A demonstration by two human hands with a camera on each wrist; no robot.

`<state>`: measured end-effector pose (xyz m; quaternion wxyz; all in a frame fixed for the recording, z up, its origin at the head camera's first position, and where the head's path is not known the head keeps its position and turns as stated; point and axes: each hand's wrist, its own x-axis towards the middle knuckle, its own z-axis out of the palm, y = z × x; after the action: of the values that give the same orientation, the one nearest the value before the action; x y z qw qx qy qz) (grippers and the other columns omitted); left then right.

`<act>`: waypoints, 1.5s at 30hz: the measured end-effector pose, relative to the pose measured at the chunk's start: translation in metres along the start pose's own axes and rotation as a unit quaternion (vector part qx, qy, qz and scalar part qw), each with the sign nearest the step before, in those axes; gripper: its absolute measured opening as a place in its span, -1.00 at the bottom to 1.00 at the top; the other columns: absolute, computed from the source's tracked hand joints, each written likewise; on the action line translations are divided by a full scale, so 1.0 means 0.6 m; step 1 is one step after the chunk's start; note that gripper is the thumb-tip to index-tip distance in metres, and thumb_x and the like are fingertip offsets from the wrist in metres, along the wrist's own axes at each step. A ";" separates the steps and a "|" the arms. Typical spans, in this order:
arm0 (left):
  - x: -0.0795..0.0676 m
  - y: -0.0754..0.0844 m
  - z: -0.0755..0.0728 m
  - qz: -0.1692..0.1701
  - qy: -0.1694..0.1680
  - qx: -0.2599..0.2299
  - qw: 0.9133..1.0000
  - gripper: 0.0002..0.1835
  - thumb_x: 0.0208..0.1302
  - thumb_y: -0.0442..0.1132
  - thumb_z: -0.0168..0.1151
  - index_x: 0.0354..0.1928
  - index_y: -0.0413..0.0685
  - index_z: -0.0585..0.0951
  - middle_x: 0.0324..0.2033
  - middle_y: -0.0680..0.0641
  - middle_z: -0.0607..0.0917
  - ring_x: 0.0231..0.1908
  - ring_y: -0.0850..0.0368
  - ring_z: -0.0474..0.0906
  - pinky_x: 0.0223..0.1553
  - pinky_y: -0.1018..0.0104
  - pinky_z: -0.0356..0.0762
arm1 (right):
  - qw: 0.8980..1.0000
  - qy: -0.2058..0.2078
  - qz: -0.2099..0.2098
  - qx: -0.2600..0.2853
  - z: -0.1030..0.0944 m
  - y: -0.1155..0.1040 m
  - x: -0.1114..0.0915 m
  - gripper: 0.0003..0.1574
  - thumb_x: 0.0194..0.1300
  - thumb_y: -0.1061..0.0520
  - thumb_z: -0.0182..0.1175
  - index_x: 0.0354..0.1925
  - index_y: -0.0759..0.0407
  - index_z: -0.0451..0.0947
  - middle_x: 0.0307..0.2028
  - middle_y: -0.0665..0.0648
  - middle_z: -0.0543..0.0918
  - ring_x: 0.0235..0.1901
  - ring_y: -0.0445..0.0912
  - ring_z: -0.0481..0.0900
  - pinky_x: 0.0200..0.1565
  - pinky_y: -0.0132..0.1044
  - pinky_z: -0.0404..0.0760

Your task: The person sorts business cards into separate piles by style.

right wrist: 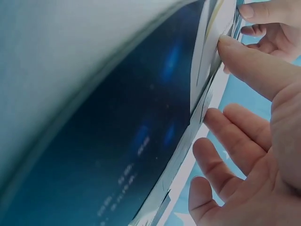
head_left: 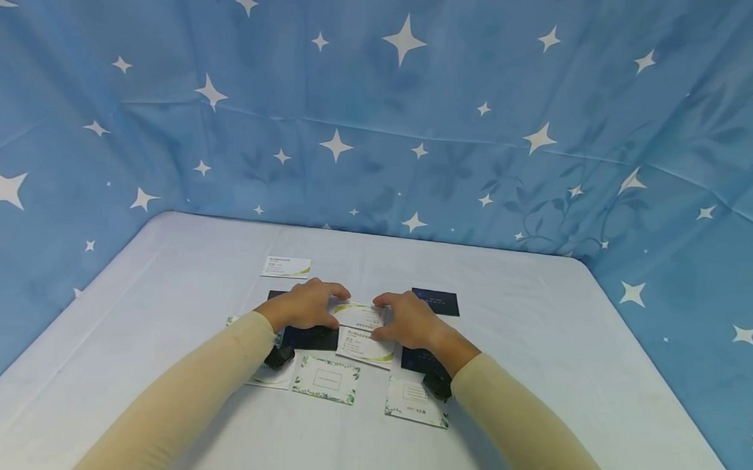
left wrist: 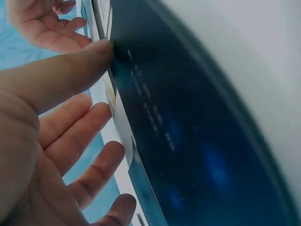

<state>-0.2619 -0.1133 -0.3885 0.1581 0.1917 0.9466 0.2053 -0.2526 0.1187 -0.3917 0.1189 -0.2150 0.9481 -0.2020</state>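
Near the middle of the table lies a white business card (head_left: pixel 360 317) with a yellow-green curve, its far corners between my two hands. My left hand (head_left: pixel 307 305) is at its left end, fingers spread; in the left wrist view the thumb (left wrist: pixel 89 59) is at the edge of the cards. From the right end comes my right hand (head_left: pixel 413 321), fingers apart, its thumb (right wrist: pixel 244 59) at the card's surface in the right wrist view. A second white card (head_left: pixel 365 348) lies just below, overlapped by the right thumb. Dark blue cards (head_left: pixel 312 339) lie beneath the wrists.
Leaf-bordered cards (head_left: pixel 326 379) lie nearer, another (head_left: pixel 416 403) under the right wrist camera. A white card (head_left: pixel 286 267) lies at the back left, a dark card (head_left: pixel 437 301) behind the right hand. A blue star-patterned curtain (head_left: pixel 382 109) stands behind the white table (head_left: pixel 513 290).
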 end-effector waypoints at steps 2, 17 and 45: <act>0.000 0.000 0.000 0.001 0.003 0.000 1.000 -0.36 0.22 -0.08 0.47 0.34 0.08 0.52 0.25 -0.08 0.53 0.26 -0.15 0.38 0.22 -0.13 0.32 | 1.000 0.000 0.003 0.002 0.001 0.000 0.003 -0.20 0.17 -0.08 0.48 0.31 0.10 0.50 0.20 0.15 0.58 0.29 0.14 0.40 0.29 0.12 0.28; 0.001 -0.005 0.005 0.009 0.021 0.013 1.000 -0.37 0.23 -0.09 0.46 0.34 0.07 0.52 0.22 -0.12 0.54 0.23 -0.16 0.39 0.20 -0.16 0.31 | 0.999 0.032 0.001 0.002 0.008 -0.009 0.012 -0.28 0.18 -0.02 0.48 0.26 0.13 0.52 0.22 0.15 0.51 0.27 0.13 0.31 0.27 0.16 0.18; -0.041 -0.106 -0.068 0.005 0.090 -0.079 0.993 -0.39 0.31 -0.19 0.37 0.38 -0.12 0.46 0.29 -0.22 0.49 0.31 -0.26 0.34 0.25 -0.18 0.29 | 0.996 0.078 -0.040 0.023 0.011 -0.068 0.086 -0.32 0.34 -0.16 0.32 0.31 0.09 0.52 0.16 0.10 0.62 0.18 0.05 0.45 0.18 0.00 0.41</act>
<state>-0.2747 -0.1907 -0.3765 0.0855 0.1639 0.9368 0.2970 -0.2813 0.0593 -0.3868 0.0414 -0.2333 0.9403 -0.2443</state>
